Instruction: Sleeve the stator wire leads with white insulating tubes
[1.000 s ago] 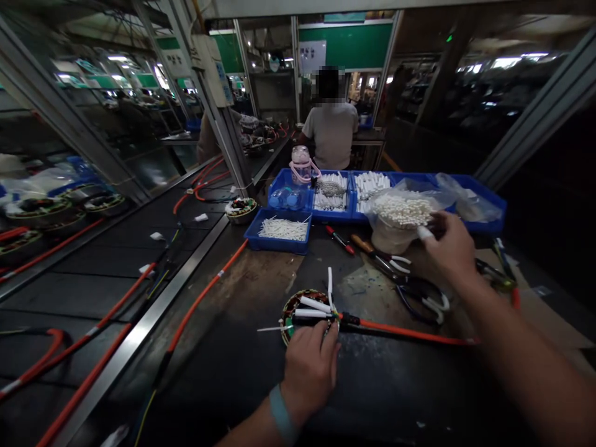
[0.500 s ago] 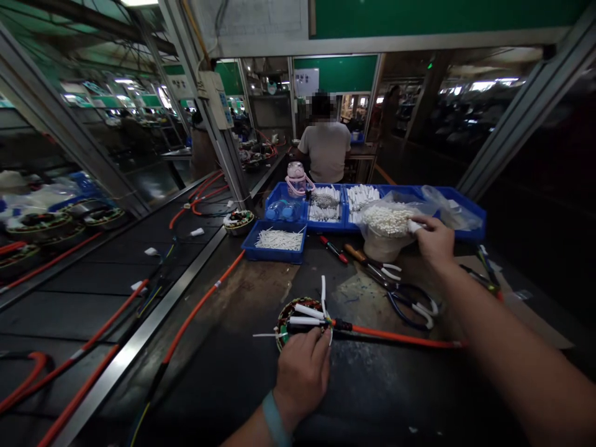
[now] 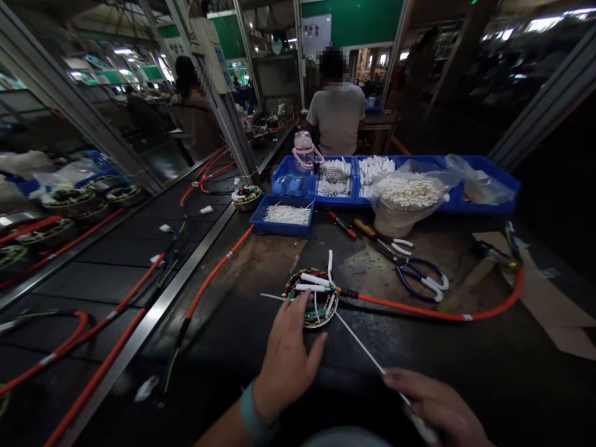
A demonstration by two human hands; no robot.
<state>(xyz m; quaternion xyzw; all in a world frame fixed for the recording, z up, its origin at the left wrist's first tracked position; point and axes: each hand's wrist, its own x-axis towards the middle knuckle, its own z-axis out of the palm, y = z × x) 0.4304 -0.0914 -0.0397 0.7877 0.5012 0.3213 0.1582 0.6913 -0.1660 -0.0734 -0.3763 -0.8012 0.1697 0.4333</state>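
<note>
A round wound stator (image 3: 313, 295) with white sleeved leads lies on the dark bench in front of me, an orange cable (image 3: 433, 313) running off its right side. My left hand (image 3: 285, 357) rests on its near edge, fingers laid over it. My right hand (image 3: 435, 406) is low at the right, fingers closed on a thin white tie (image 3: 361, 344) that stretches tight from the stator to the hand.
Blue trays (image 3: 285, 217) of white ties and sleeves line the back, with a bag of white tubes (image 3: 405, 195), a pink bottle (image 3: 302, 152), screwdrivers (image 3: 342, 223) and blue-handled scissors (image 3: 421, 279). A conveyor (image 3: 107, 273) with orange cables runs left. People stand beyond.
My right hand left the bag of white tubes and came down to the near right, now pulling a white tie out from the stator. The view tilted down a little.
</note>
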